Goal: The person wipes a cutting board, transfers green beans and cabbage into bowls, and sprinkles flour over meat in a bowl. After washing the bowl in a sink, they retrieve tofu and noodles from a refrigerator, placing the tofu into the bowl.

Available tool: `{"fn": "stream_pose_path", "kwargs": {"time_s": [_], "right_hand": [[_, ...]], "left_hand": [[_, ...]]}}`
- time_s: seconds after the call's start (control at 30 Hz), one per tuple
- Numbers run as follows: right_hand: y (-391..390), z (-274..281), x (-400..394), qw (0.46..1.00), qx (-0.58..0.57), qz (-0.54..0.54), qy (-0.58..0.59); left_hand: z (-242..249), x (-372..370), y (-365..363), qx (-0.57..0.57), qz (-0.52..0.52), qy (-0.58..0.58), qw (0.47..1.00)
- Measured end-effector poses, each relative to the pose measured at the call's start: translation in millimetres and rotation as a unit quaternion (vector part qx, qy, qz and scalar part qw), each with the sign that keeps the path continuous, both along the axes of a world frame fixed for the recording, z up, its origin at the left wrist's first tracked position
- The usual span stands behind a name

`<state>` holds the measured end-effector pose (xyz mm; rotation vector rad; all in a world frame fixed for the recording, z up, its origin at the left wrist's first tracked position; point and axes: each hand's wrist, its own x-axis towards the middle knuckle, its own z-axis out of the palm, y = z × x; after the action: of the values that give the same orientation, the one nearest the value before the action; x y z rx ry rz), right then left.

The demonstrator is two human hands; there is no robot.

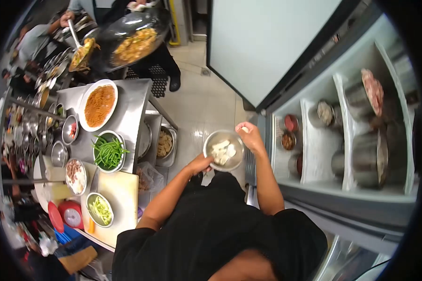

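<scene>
A round metal bowl (209,146) is held in front of my body, with white pieces of food (222,152) lying in its bottom. My left hand (200,165) grips the bowl's lower left rim, thumb over the edge. At the upper right rim, my right hand (251,137) has its fingers pinched together on a small white piece (244,129). The exact kind of the white food does not show.
On my right stands an open fridge (305,185) with pots and bowls on its shelves; its door (267,42) swings out ahead. A steel table (135,93) at left bears green beans (109,152), noodles (99,106) and a cutting board (126,187). Beyond, a person tilts a wok (112,37).
</scene>
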<state>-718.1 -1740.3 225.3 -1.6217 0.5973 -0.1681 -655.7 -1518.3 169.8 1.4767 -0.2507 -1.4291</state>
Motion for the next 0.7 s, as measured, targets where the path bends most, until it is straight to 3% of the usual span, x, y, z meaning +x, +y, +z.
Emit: {"fn": "stream_pose_path", "kwargs": {"time_s": [0.07,0.2,0.27,0.37,0.4,0.43,0.53,0.67,0.7], "right_hand": [[-27,-31,25,0.997,-0.067,0.016,0.033],[-74,-48,105,0.998,-0.040,0.042,0.018],[-92,-28,147,0.995,-0.065,0.072,0.036],[-114,-10,193,0.966,-0.170,0.149,0.127],[-119,-12,207,0.928,-0.344,0.128,0.064],[-124,-11,222,0.857,-0.506,0.099,-0.002],[-145,35,264,0.850,-0.520,0.071,0.041],[-181,105,346,0.808,-0.580,0.060,-0.087],[-188,125,373,0.773,-0.623,0.041,-0.114]], "left_hand": [[-18,-6,12,0.000,0.038,0.014,0.999],[-8,-17,34,0.028,0.131,0.033,0.990],[17,-23,37,0.050,0.193,0.027,0.980],[11,-30,44,0.026,0.283,0.057,0.957],[9,-29,47,0.022,0.296,0.063,0.953],[3,-28,51,0.023,0.295,0.055,0.954],[-8,-29,54,-0.019,0.357,0.041,0.933],[-14,-24,55,-0.011,0.373,0.053,0.926],[-11,-23,52,-0.013,0.379,0.056,0.924]]}}
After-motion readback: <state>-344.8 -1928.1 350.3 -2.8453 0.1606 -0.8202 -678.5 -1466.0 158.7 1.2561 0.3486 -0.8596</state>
